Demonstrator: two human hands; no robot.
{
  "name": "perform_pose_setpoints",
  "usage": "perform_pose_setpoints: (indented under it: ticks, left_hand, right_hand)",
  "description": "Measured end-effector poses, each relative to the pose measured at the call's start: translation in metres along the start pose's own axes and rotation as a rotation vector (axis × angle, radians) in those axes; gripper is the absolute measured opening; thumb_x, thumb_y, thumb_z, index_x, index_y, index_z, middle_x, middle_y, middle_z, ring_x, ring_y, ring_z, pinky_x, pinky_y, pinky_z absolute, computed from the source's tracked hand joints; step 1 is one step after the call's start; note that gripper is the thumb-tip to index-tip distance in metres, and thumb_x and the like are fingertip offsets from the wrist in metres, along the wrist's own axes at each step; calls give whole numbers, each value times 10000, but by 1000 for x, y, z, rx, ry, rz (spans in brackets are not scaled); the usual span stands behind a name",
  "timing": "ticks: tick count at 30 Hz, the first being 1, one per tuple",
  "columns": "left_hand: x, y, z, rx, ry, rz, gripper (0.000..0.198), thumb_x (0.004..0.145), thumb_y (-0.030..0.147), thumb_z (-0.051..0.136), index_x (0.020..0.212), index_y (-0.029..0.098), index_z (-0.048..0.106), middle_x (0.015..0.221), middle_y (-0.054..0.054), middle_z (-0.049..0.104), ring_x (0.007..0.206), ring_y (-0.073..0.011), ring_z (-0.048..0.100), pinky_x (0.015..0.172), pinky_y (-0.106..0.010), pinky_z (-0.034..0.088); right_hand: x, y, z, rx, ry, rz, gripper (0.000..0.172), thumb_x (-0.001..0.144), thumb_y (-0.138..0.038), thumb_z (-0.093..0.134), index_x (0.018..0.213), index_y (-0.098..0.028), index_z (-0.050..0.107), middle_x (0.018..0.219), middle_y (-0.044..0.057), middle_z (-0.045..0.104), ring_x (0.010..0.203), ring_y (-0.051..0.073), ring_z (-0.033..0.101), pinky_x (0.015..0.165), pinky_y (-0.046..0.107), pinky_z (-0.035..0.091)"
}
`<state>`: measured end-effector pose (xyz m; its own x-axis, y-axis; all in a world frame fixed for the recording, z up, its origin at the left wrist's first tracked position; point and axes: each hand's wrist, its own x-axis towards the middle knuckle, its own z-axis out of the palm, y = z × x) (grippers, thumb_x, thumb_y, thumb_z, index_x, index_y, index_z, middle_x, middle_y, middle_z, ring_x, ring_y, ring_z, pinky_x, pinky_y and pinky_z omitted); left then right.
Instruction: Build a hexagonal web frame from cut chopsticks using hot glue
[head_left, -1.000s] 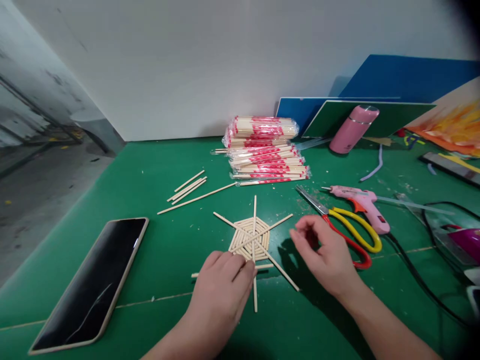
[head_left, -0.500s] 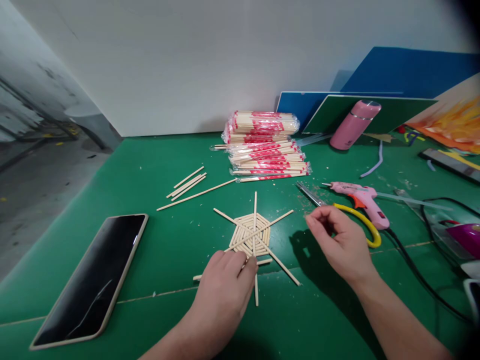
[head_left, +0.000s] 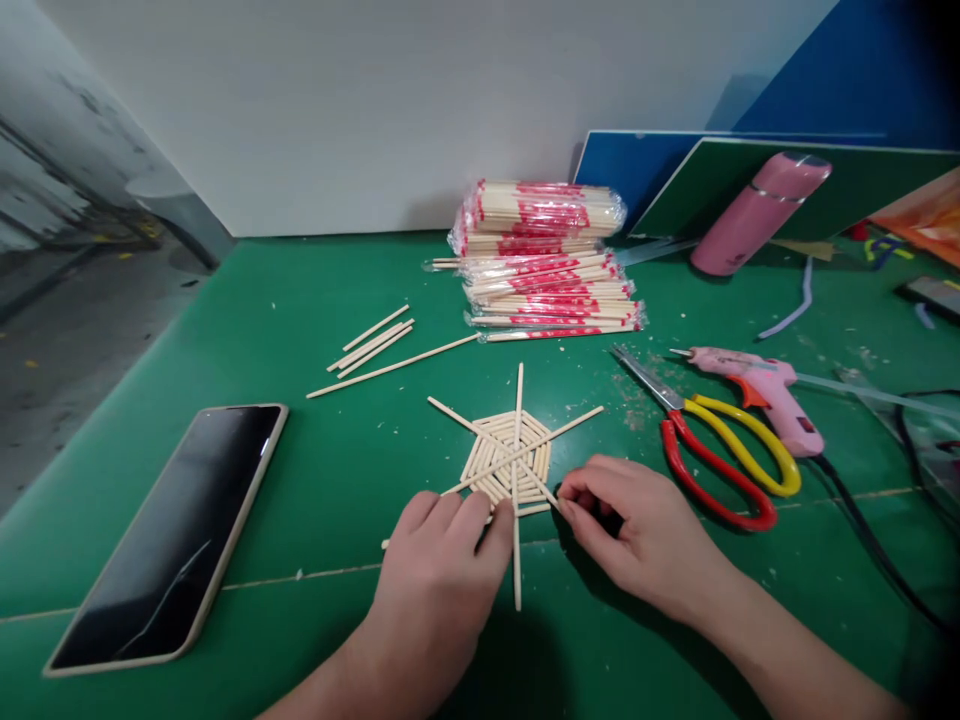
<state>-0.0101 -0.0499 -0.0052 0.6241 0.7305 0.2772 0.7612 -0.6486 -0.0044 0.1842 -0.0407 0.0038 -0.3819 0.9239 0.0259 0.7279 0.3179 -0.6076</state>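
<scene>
A spiderweb-shaped piece made of chopsticks (head_left: 514, 452) lies flat on the green table, with long sticks crossing at its centre and short lengths set around them in rings. My left hand (head_left: 442, 575) is closed at its lower left edge, pinching a cut chopstick piece (head_left: 534, 510) whose right end shows beyond the vertical stick; the fingers hide most of it. At the lower right, my right hand (head_left: 637, 530) pinches the outer end of a diagonal chopstick of the web between thumb and forefinger, covering its tip.
Behind the web are wrapped chopstick packs (head_left: 551, 260) and loose cut sticks (head_left: 371, 345). Scissors (head_left: 712, 450) and a pink glue gun (head_left: 757, 385) with its cord lie right. A phone (head_left: 169, 535) rests left; a pink bottle (head_left: 761, 215) leans against boards at the back.
My right hand has moved left and down from beside the scissors to the web's lower right stick, uncovering the scissor handles. My left hand stays at the web. The view has shifted slightly.
</scene>
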Motion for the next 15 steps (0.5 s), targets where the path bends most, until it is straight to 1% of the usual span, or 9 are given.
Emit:
perform_pose_setpoints:
  ticks: [3, 6, 11, 13, 15]
  left_hand:
    - [0, -2, 0, -62, -19, -26, 197, 750, 95, 470, 915, 132, 571, 713, -36, 577, 609, -177, 505, 553, -320, 393]
    - [-2, -2, 1, -123, -26, -33, 183, 777, 104, 443, 915, 115, 563, 708, -33, 572, 593, -167, 481, 556, -316, 382]
    - [-2, -2, 3, -162, 7, -40, 205, 826, 138, 383, 944, 119, 551, 752, -39, 583, 624, -165, 488, 592, -308, 388]
    - [0, -1, 3, -156, -7, -77, 225, 844, 154, 347, 918, 139, 558, 753, -31, 587, 636, -157, 502, 597, -290, 394]
    - [3, 1, 2, -159, -28, -151, 242, 850, 157, 324, 867, 164, 566, 738, -17, 588, 636, -143, 516, 600, -268, 401]
  right_hand:
    - [0, 1, 0, 5, -24, 0, 66, 772, -186, 480, 734, -198, 533, 661, -9, 517, 632, 122, 461, 578, 251, 309]
    - [-1, 2, 0, 6, -33, -6, 56, 757, -167, 491, 753, -202, 535, 677, -8, 523, 652, 128, 466, 589, 258, 306]
    - [1, 3, 1, -3, -37, 6, 56, 755, -169, 491, 752, -204, 535, 673, -12, 522, 651, 129, 461, 589, 261, 303]
    - [3, 3, 2, -7, -36, 9, 56, 754, -173, 490, 749, -203, 537, 671, -11, 523, 647, 131, 459, 583, 261, 302]
    - [3, 3, 1, -10, -37, 11, 60, 753, -173, 488, 748, -201, 540, 672, -6, 527, 646, 133, 459, 579, 262, 302]
